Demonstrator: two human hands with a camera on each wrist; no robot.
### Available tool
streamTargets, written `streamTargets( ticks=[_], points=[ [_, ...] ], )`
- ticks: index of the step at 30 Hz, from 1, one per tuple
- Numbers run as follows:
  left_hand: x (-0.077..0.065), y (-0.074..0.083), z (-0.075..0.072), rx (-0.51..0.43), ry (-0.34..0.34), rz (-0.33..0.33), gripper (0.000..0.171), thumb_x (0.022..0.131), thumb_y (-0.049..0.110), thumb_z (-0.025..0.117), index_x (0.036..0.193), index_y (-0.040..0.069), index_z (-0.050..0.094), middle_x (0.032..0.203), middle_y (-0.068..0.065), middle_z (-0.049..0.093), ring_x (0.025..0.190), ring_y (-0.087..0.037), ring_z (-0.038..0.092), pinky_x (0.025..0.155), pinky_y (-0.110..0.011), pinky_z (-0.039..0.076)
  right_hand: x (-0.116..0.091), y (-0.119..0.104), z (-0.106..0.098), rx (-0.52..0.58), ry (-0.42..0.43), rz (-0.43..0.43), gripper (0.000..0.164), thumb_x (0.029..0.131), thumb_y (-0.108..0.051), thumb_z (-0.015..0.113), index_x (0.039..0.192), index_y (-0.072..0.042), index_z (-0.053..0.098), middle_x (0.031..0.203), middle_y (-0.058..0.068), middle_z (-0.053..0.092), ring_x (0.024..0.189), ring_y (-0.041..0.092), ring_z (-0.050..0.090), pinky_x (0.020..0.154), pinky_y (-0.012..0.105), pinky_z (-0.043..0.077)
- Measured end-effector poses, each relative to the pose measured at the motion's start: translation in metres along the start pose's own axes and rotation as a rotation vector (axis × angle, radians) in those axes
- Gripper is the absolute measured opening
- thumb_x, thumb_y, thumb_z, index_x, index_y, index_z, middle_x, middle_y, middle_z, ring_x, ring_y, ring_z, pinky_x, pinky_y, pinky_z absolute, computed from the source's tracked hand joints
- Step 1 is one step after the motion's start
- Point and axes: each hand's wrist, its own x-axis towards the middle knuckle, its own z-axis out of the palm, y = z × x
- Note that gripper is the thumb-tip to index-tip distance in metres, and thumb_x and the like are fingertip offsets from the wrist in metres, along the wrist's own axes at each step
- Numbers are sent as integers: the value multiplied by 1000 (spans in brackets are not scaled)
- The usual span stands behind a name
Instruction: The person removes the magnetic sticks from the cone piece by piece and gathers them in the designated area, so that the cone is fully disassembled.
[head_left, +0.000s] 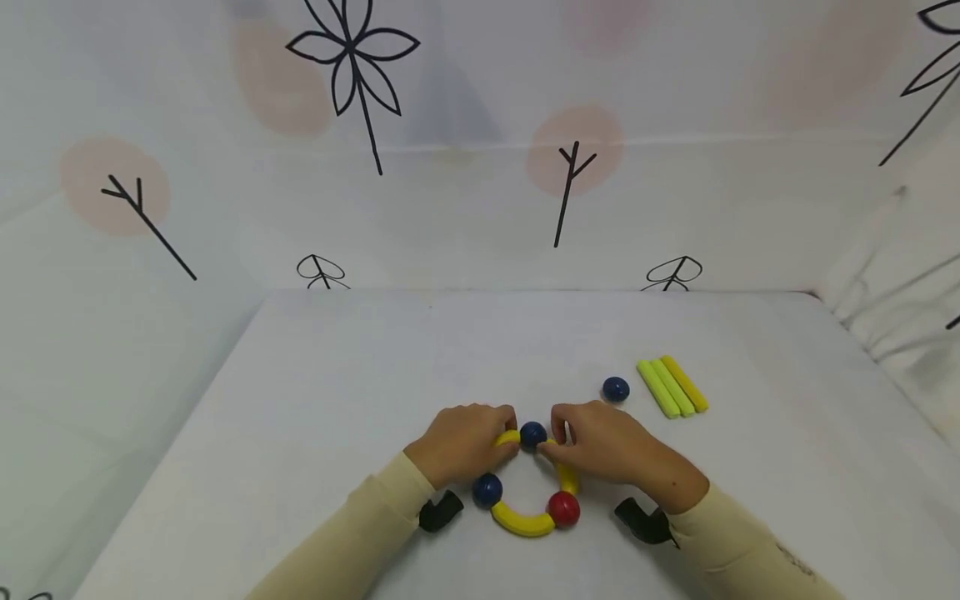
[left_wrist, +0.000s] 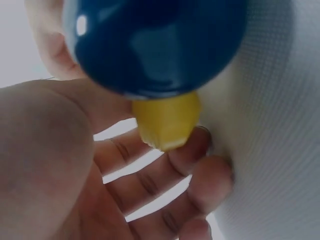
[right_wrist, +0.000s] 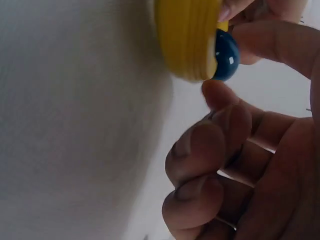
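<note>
A ring of curved yellow rods and balls lies on the white table. My left hand [head_left: 465,437] pinches the upper left yellow curved rod [head_left: 507,437], its end also visible [left_wrist: 167,120] beyond a glossy blue ball [left_wrist: 155,50] in the left wrist view. My right hand [head_left: 603,442] holds the right yellow curved rod [head_left: 568,480] near its upper end, thumb and forefinger close by the top blue ball [head_left: 533,436]. Lower in the ring are another blue ball [head_left: 487,490], a red ball [head_left: 564,509] and the bottom yellow curved rod [head_left: 523,523].
Beyond my right hand lies a loose blue ball [head_left: 616,389]. Beside it, straight yellow-green sticks [head_left: 666,388] and a deeper yellow stick [head_left: 685,384] lie side by side. Black wrist gear [head_left: 645,522] shows under the cuffs. A patterned white cloth [head_left: 465,217] rises behind the table [head_left: 360,358].
</note>
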Motion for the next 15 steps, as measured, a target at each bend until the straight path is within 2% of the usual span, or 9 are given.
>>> streamTargets(
  ticks=[5, 9, 12, 15],
  points=[
    [0, 4, -1, -1, -23, 20, 20, 98, 36, 63, 113, 23, 67, 102, 6, 72, 76, -8, 55, 69, -24, 47, 1, 11, 2, 13, -46, -37, 26, 86, -35, 77, 78, -19, 58, 62, -5, 54, 57, 11, 50, 52, 23, 37],
    [1, 6, -1, 12, -8, 33, 22, 99, 35, 62, 118, 23, 67, 110, 5, 73, 79, -8, 57, 74, -27, 50, 2, 17, 2, 11, -57, -93, 21, 87, -32, 76, 81, -20, 60, 63, -6, 54, 57, 10, 51, 52, 23, 37],
    [1, 7, -1, 21, -5, 31, 23, 99, 34, 62, 118, 24, 68, 110, 5, 73, 80, -8, 57, 76, -28, 51, 2, 18, 3, 8, -63, -114, 18, 88, -31, 75, 83, -21, 60, 64, -7, 54, 58, 10, 51, 53, 23, 38],
    [1, 8, -1, 31, -7, 26, 22, 99, 34, 63, 118, 24, 68, 108, 6, 73, 78, -8, 56, 74, -27, 51, 2, 17, 4, 9, -72, -100, 17, 88, -30, 74, 84, -21, 61, 65, -6, 55, 60, 10, 52, 54, 24, 39]
  ],
)
